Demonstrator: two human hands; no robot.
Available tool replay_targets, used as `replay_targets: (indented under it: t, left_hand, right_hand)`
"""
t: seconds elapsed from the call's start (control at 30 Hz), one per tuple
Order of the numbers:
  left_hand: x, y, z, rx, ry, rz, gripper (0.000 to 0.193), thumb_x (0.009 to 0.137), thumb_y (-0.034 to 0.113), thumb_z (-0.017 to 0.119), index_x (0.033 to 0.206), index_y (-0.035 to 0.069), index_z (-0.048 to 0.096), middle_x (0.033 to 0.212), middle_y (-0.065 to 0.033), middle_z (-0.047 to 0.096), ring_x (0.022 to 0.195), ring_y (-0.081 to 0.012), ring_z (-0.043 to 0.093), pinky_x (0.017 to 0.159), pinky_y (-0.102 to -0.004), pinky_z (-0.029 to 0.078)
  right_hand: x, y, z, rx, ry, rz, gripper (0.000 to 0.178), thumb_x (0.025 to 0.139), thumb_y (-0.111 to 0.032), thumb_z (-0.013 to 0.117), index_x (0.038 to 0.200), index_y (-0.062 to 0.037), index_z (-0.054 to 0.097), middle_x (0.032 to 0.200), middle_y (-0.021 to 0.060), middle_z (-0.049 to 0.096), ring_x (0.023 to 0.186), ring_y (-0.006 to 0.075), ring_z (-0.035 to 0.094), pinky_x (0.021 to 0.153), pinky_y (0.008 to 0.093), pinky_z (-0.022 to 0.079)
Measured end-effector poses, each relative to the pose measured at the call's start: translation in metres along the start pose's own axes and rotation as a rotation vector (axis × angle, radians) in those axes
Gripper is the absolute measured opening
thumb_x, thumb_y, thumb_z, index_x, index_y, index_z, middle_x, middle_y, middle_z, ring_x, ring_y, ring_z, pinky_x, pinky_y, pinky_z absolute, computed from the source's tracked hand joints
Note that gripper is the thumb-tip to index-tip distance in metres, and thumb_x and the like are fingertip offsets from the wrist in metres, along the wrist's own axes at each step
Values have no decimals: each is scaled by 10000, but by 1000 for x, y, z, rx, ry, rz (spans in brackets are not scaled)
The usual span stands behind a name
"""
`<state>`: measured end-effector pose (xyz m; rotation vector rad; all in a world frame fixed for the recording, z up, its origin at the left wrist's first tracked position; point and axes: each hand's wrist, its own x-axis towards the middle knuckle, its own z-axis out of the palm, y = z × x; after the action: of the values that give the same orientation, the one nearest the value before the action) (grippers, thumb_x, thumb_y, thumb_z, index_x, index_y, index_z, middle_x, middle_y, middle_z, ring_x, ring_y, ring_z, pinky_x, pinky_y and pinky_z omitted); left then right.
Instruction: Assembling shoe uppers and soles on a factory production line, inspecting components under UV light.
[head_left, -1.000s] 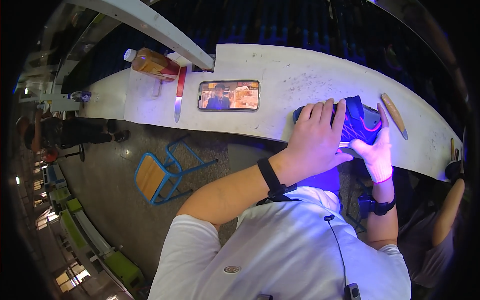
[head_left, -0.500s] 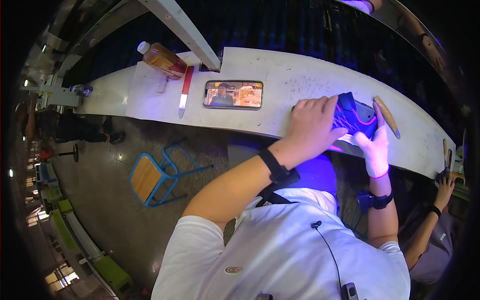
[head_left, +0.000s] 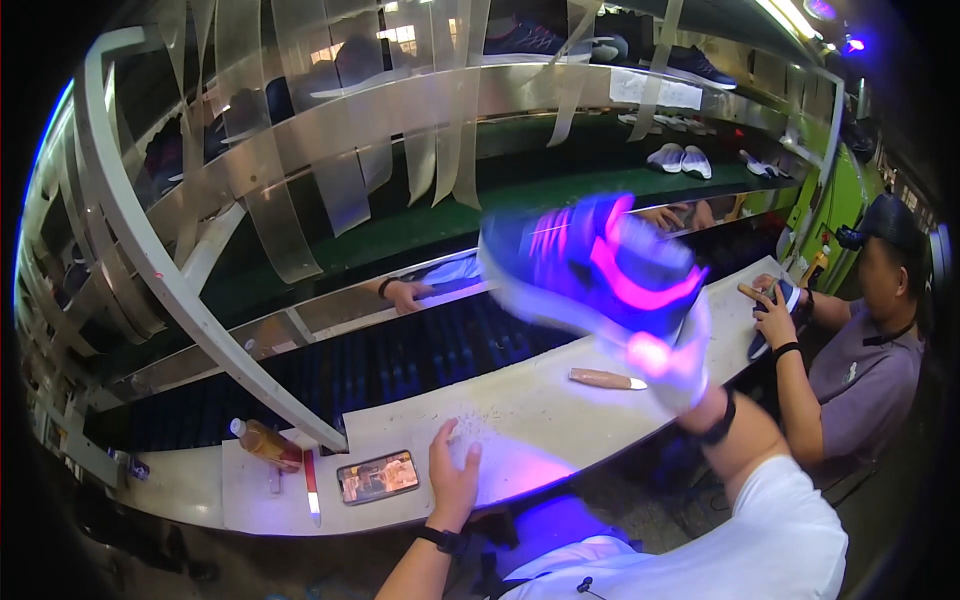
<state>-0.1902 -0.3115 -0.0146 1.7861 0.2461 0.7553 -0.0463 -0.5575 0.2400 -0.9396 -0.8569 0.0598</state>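
A dark blue sneaker (head_left: 560,265) with bright pink lines and a pale sole is raised above the far side of the bench, blurred by motion. My right hand (head_left: 684,378), in a white glove, grips it at the near lower end; the fingers are partly smeared. Over the bench, bare and empty, my left hand (head_left: 455,478) has its fingers apart, close to a phone (head_left: 378,477) lying flat. A knife (head_left: 602,379) with a tan handle lies on the bench below the sneaker. Left of the phone is a red-handled knife (head_left: 312,488).
A bottle (head_left: 268,445) stands beside a white post (head_left: 190,290). Beyond the white bench (head_left: 520,410) runs a dark roller conveyor (head_left: 420,350), then a green belt (head_left: 400,230) with shoe parts. Clear strips (head_left: 270,200) hang above. At right a co-worker (head_left: 860,360) handles a shoe.
The sneaker, held low in both hands before, has risen forward over the conveyor side in my right hand. My left hand has let go and moved left. The view has tilted up.
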Motion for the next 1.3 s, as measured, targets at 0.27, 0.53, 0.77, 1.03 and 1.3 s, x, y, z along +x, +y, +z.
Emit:
replay_targets:
  t: [0.27, 0.53, 0.77, 1.03, 1.3]
  left_hand:
    - [3, -13, 23, 613, -114, 164, 590, 875, 251, 811, 1356, -3, 580, 1356, -229, 631, 1314, -441, 554, 1144, -533, 429]
    - [10, -14, 18, 657, -81, 181, 496, 859, 179, 799, 1289, -3, 630, 1300, -225, 663, 1280, -432, 586, 1130, -514, 448]
    - [11, -8, 18, 615, -107, 167, 436, 887, 218, 770, 1252, 17, 637, 1290, -176, 657, 1287, -378, 574, 1124, -492, 447]
    - [14, -5, 26, 612, -121, 205, 457, 875, 218, 784, 1253, 2, 645, 1328, -162, 643, 1314, -372, 552, 1145, -491, 431]
    - [9, 12, 22, 733, -9, 268, 685, 868, 248, 813, 1447, 0, 542, 1556, -204, 490, 1471, -424, 444, 1232, -540, 351]
  right_hand:
    - [351, -1, 28, -1187, 722, -699, 355, 1025, -252, 678, 1246, 23, 704, 1210, 278, 746, 1156, 380, 740, 983, 433, 588]
    - [389, 59, 70, -2039, -127, -243, 531, 1083, -494, 422, 1344, -115, 688, 1266, 250, 725, 1138, 421, 715, 1002, 513, 549]
    - [139, 142, -1, -1528, -919, -547, 298, 989, -338, 731, 913, -51, 762, 785, 143, 686, 812, 351, 709, 725, 439, 570]
    - [130, 332, -188, -1793, -686, 623, 790, 757, -418, 875, 1396, -19, 637, 1308, 243, 725, 1260, 393, 677, 1072, 440, 524]
    - [78, 245, -50, -1538, -771, 145, 614, 778, -297, 834, 1334, -77, 694, 1198, 187, 761, 1174, 375, 716, 1005, 445, 565]
